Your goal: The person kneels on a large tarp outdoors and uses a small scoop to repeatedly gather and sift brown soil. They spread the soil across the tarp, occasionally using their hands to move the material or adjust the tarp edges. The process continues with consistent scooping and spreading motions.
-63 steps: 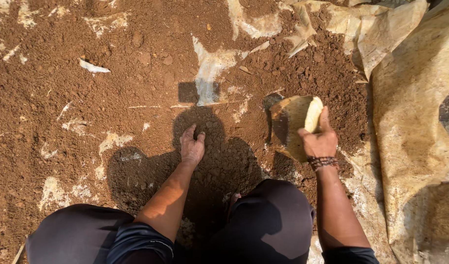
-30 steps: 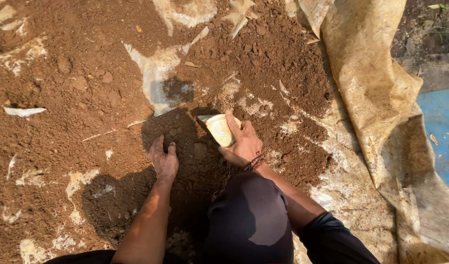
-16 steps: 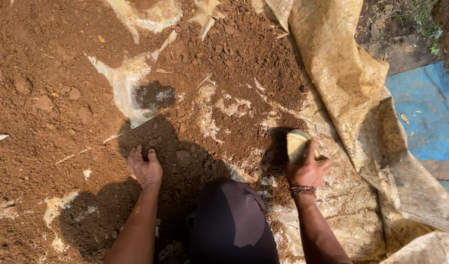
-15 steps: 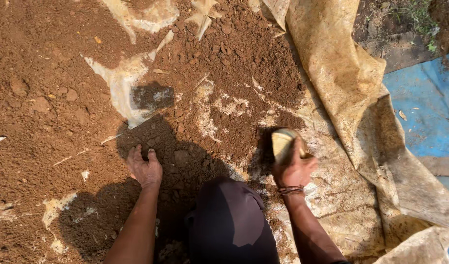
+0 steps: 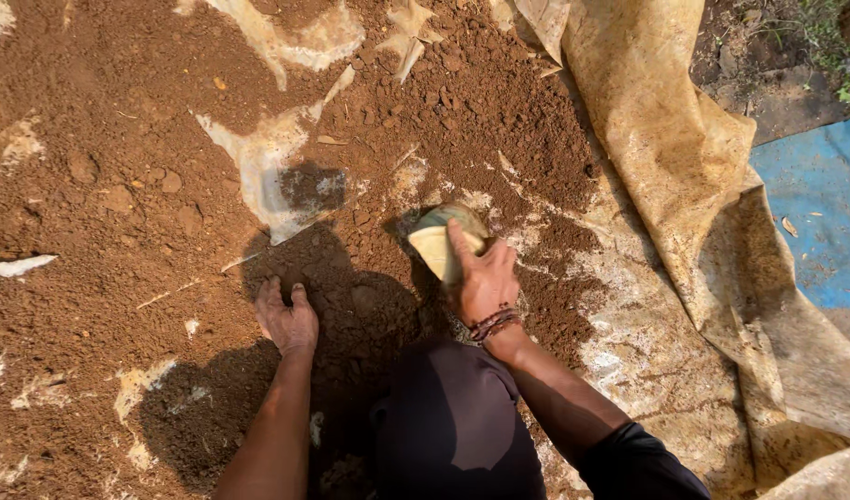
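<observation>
nearest the camera is a dark-clad knee, and both forearms reach out past it to the ground; the left hand lies palm down on the brown soil, fingers pressed together and slightly curled into the dirt, holding nothing; the right hand, with a beaded band at the wrist, is clamped over a pale scoop-like piece, index finger laid along its back and thumb under it, though how the remaining fingers wrap cannot be told; the scoop sits just beyond the right hand's knuckles, sticking out up and to the left of the grip, its long axis running from the wrist away toward the far left, its open pale face turned to the left hand; its far edge seems to touch or bite the soil, but the contact itself is hidden by its own shadow; the right hand is plainly the nearer one, since it already holds the scoop, while the left hand lies well apart to the left, with a shadowed patch of loose dirt between the two; farther out the soil is spread over a stained pale sheet that shows through in bare patches; to the right the sheet's tan edge is folded up in ridges, and beyond it lies a blue tarp.
</observation>
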